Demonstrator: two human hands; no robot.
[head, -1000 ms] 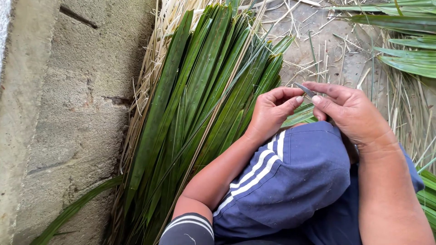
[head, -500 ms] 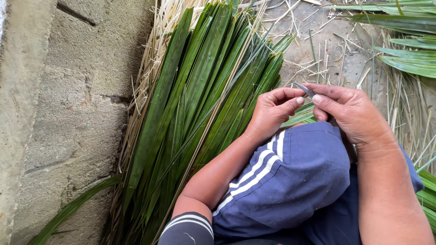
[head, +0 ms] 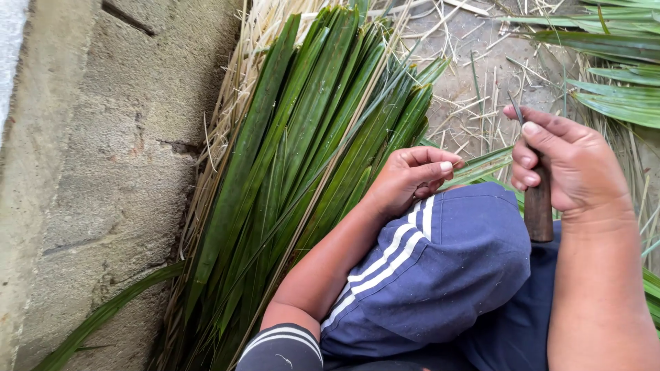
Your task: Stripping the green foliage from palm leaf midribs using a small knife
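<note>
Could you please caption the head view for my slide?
Left hand pinches a green leaf strip; right hand grips a wooden-handled knife.

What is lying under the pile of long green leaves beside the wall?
Under the green leaves, dry pale straw shows along the edges, beside the concrete wall. The ground directly beneath is covered and cannot be seen.

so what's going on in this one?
A seated person is working on long green leaves with a small knife. The left hand pinches a narrow green leaf strip above the knee, and the right hand grips a knife by its dark wooden handle, blade pointing up and clear of the strip. A thick bundle of green leaves lies to the left against a concrete wall, with dry straw scattered on the ground.
</note>
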